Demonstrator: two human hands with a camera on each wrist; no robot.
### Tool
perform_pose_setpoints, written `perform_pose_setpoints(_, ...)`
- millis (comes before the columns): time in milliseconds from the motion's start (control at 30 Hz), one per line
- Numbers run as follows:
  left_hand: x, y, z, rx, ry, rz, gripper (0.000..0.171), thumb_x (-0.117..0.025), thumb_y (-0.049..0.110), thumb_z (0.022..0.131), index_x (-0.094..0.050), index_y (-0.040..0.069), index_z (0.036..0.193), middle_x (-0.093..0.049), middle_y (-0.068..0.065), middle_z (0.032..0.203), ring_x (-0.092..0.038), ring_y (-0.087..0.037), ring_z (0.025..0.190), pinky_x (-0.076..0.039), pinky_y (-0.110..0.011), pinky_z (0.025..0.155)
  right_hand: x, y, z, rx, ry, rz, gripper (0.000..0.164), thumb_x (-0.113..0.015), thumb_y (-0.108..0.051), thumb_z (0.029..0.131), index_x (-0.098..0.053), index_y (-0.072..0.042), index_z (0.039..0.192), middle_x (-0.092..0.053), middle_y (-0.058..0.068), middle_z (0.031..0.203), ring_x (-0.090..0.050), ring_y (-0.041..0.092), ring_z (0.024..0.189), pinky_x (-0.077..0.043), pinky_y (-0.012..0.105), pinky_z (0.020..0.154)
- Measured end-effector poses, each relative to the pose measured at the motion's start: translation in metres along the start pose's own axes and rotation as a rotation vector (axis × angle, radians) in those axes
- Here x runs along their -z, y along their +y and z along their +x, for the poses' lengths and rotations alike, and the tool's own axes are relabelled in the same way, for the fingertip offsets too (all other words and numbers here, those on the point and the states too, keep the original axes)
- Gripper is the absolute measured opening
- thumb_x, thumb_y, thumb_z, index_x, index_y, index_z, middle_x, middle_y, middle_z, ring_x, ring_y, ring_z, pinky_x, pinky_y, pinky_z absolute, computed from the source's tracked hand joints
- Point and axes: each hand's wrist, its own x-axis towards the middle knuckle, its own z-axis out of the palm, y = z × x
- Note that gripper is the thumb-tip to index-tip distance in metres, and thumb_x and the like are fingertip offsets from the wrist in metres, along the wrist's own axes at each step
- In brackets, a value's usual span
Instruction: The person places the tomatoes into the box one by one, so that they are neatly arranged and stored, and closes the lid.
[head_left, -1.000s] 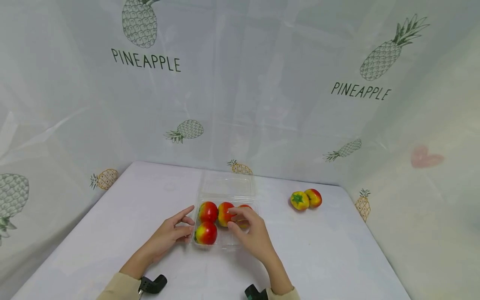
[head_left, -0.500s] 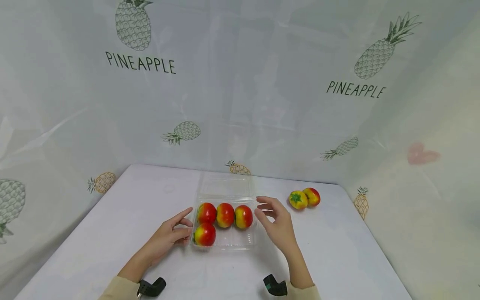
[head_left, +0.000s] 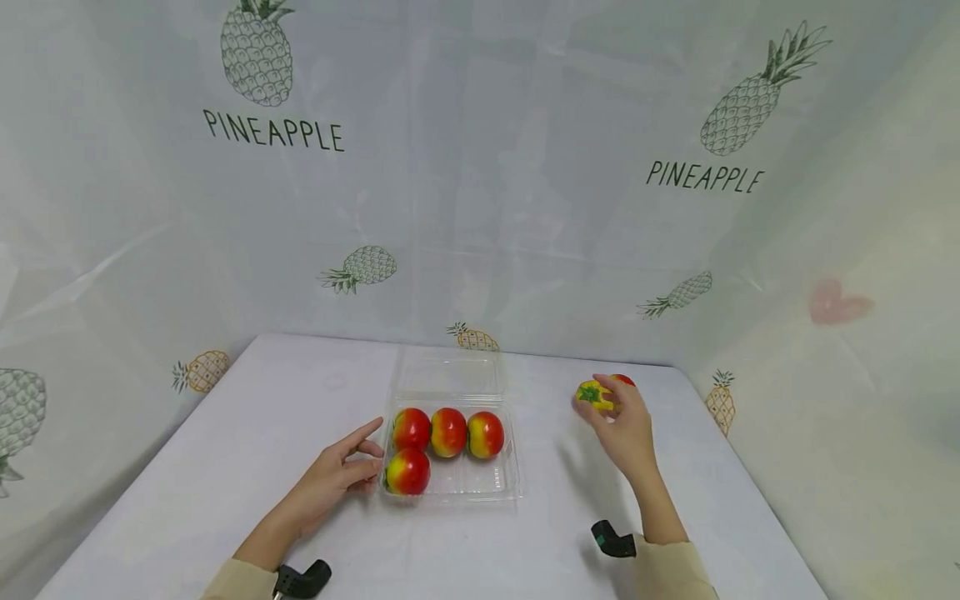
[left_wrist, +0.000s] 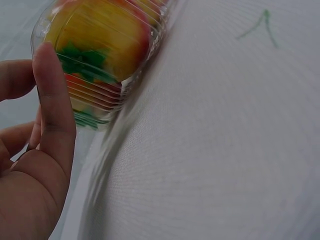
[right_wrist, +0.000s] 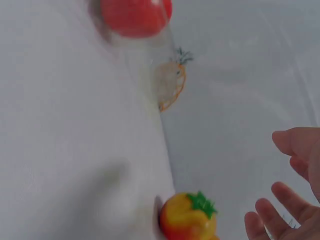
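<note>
A clear plastic clamshell box point(head_left: 483, 482) stands mid-table with its lid point(head_left: 448, 377) laid back. Several red-and-yellow fruits with green leafy caps, persimmon-like, lie in it: three across the back, among them a rear-right fruit point(head_left: 486, 435), and a front-left fruit point(head_left: 408, 472). My left hand point(head_left: 330, 477) rests at the box's left wall, fingers relaxed, a fingertip point(left_wrist: 49, 70) right at the plastic. At the back right, my right hand point(head_left: 624, 429) reaches over two loose fruits, a yellow-sided fruit point(head_left: 592, 393) and a redder fruit point(head_left: 622, 380), partly hidden by it. Its fingers point(right_wrist: 287, 200) are spread and hold nothing.
A white cloth point(head_left: 187, 500) covers the table, whose back edge meets a pineapple-print curtain point(head_left: 480, 167). The curtain also hangs along both sides. A black wrist camera point(head_left: 303, 578) sits at my left cuff and another black camera point(head_left: 613, 538) at my right.
My right hand has left the box's rear-right fruit, which now lies in the box, and has moved right to the two loose fruits. My left hand stays at the box's left side.
</note>
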Motion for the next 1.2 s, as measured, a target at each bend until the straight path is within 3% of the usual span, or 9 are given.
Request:
perform_pose_setpoints(133, 0.001, -0.002, 0.001, 0.004, 0.004, 0.01, 0.075, -0.068, 0.018, 0.104, -0.03, 0.009, 0.168, -0.049, -0.02, 0.128, -0.063, -0.021, 0.09, -0.062, -0.028, 0.082, 0.007, 0.018, 0.009, -0.013, -0.019, -0.058, 0.053, -0.08, -0.011, 0.095, -0.059, -0.002, 0.143, -0.054, 0.027, 0.138, -0.059, 0.045, 0.123, -0.054, 0.058, 0.104)
perform_pose_setpoints(367, 0.0, -0.004, 0.002, 0.03, 0.021, 0.0, 0.076, -0.07, 0.018, 0.103, -0.032, 0.012, 0.168, -0.05, -0.018, 0.127, -0.063, -0.022, 0.091, -0.063, -0.029, 0.083, 0.008, 0.049, 0.023, -0.005, -0.063, -0.122, 0.056, -0.083, -0.008, 0.091, -0.06, 0.003, 0.141, -0.05, 0.032, 0.138, -0.054, 0.05, 0.123, -0.05, 0.063, 0.107)
perform_pose_setpoints(533, 0.0, -0.004, 0.002, 0.011, 0.008, -0.002, 0.077, -0.069, 0.018, 0.103, -0.029, 0.009, 0.168, -0.05, -0.02, 0.127, -0.063, -0.021, 0.09, -0.062, -0.029, 0.082, 0.004, 0.061, 0.029, -0.035, -0.1, -0.175, 0.06, -0.084, -0.011, 0.088, -0.06, 0.003, 0.141, -0.049, 0.033, 0.136, -0.051, 0.05, 0.125, -0.044, 0.064, 0.111)
perform_pose_setpoints(1067, 0.0, -0.006, 0.002, 0.021, 0.019, 0.02, 0.077, -0.07, 0.02, 0.103, -0.03, 0.011, 0.168, -0.05, -0.019, 0.127, -0.063, -0.022, 0.09, -0.063, -0.029, 0.082, -0.01, 0.066, 0.035, -0.1, -0.178, -0.265, 0.065, -0.081, -0.01, 0.093, -0.052, 0.003, 0.15, -0.041, 0.034, 0.148, -0.045, 0.055, 0.135, -0.044, 0.065, 0.113)
perform_pose_setpoints(1200, 0.0, -0.005, 0.002, 0.025, 0.024, 0.019, 0.077, -0.07, 0.019, 0.103, -0.03, 0.01, 0.168, -0.05, -0.019, 0.127, -0.063, -0.022, 0.089, -0.063, -0.028, 0.082, -0.014, 0.065, 0.035, -0.054, -0.172, -0.277, 0.063, -0.082, -0.008, 0.091, -0.056, 0.0, 0.147, -0.044, 0.033, 0.143, -0.047, 0.056, 0.133, -0.045, 0.066, 0.111)
